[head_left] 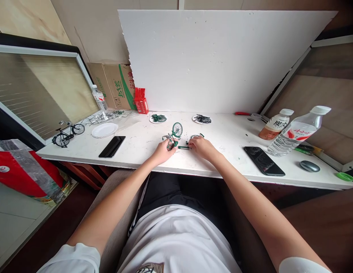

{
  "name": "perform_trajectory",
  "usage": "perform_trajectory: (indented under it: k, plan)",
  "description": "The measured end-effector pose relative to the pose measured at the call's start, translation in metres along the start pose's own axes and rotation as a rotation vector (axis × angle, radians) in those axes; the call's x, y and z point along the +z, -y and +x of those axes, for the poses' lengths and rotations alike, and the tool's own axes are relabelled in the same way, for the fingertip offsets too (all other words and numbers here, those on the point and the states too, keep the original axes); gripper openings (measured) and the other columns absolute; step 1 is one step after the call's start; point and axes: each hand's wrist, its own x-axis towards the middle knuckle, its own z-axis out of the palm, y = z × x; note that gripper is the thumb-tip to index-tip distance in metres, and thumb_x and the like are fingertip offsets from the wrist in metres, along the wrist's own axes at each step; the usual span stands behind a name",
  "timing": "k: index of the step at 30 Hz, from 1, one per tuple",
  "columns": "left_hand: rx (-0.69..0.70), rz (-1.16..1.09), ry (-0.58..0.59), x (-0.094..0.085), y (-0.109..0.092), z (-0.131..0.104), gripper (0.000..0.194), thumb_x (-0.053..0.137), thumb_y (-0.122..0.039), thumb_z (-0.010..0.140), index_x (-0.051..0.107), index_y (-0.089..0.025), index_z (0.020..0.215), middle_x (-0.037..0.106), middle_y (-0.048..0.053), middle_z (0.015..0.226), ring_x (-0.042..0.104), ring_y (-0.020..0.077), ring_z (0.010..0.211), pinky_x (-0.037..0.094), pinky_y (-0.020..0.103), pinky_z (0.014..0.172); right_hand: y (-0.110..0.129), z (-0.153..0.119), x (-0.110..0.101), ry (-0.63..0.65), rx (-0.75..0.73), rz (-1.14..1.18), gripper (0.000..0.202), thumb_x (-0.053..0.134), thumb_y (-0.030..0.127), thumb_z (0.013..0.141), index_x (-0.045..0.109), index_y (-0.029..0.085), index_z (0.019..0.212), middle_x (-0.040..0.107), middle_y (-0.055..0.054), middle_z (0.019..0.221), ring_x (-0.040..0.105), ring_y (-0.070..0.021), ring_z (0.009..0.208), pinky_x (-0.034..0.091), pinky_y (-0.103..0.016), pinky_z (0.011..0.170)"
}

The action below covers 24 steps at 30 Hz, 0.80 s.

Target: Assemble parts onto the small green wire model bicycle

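A small green model bicycle (174, 135), partly built, stands on the white table (222, 129) with one wheel raised. My left hand (163, 151) grips its frame from the left. My right hand (199, 146) rests just right of it, fingers closed on a small green part (184, 147) that lies against the model. A loose wheel piece (197, 135) lies behind my right hand. Two round plates with parts, one green (158, 118) and one black (202, 119), sit further back.
A finished black model bicycle (66, 133), an empty white plate (104, 130) and a dark phone (112, 146) sit left. Right are another phone (264, 160), two bottles (296, 131), a mouse (309, 166). A white board (222, 60) leans behind, with a red box (141, 101).
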Motion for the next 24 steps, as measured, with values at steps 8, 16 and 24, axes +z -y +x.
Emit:
perform_trajectory:
  k: [8,16,24]
  plan:
    - [0.011,0.022,0.000,-0.001,0.001,0.001,0.037,0.074,-0.032,0.092,0.072,-0.019,0.127,0.080,0.011,0.116,0.074,0.0240,0.104,0.057,0.037,0.098,-0.007,0.002,0.005,-0.101,-0.019,0.081,0.020,0.058,0.014,0.104,0.078,0.016,0.107,0.074,-0.013,0.110,0.064,-0.0252,0.109,0.045,-0.029,0.087]
    - [0.001,0.004,0.007,0.000,0.000,0.000,0.038,0.074,-0.032,0.092,0.072,-0.019,0.128,0.080,0.011,0.112,0.074,0.0234,0.102,0.058,0.035,0.096,-0.007,0.002,0.010,-0.037,-0.064,0.017,0.023,0.056,0.014,0.104,0.079,0.017,0.107,0.073,-0.012,0.109,0.064,-0.0214,0.101,0.040,-0.027,0.081]
    - [0.002,0.011,0.007,-0.001,-0.001,0.000,0.037,0.073,-0.033,0.093,0.072,-0.019,0.127,0.080,0.011,0.110,0.074,0.0230,0.100,0.059,0.036,0.096,0.016,-0.002,-0.002,0.041,-0.034,-0.274,0.029,0.046,0.010,0.106,0.075,0.015,0.107,0.073,-0.017,0.115,0.062,-0.0260,0.107,0.039,-0.031,0.083]
